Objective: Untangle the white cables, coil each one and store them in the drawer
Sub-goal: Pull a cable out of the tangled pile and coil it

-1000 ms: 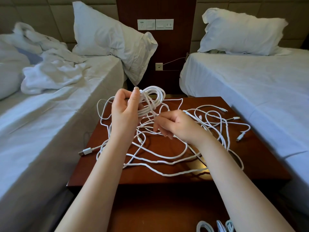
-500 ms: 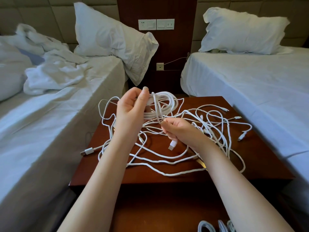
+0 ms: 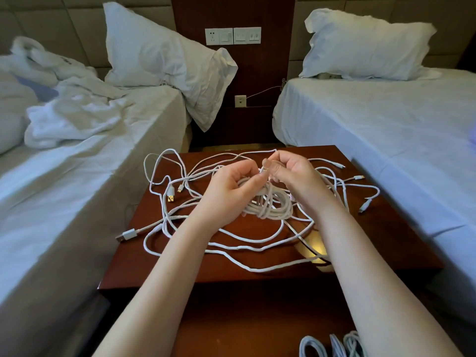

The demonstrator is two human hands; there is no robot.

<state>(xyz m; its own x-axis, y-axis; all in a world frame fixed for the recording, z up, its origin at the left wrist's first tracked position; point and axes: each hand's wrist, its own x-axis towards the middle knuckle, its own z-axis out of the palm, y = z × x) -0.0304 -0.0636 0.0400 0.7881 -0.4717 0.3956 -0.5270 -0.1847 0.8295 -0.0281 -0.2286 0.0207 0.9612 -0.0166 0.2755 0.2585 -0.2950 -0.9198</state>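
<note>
A coil of white cable hangs just above the dark wooden nightstand, between both hands. My left hand grips the coil's upper left side with curled fingers. Above the coil, my right hand pinches the cable's end near my left fingertips. A tangle of loose white cables sprawls over the nightstand top, with USB plugs at the left edge and small plugs at the right. Several coiled cables lie at the bottom of the frame, below the nightstand's front; I cannot tell if that is the drawer.
A bed with a rumpled white sheet and pillow flanks the nightstand on the left. A made bed with a pillow stands on the right. Wall sockets and switches sit behind.
Both hands lowered the coil toward the nightstand. My right hand rose from below the coil to its top, bringing the cable end up to my left fingertips.
</note>
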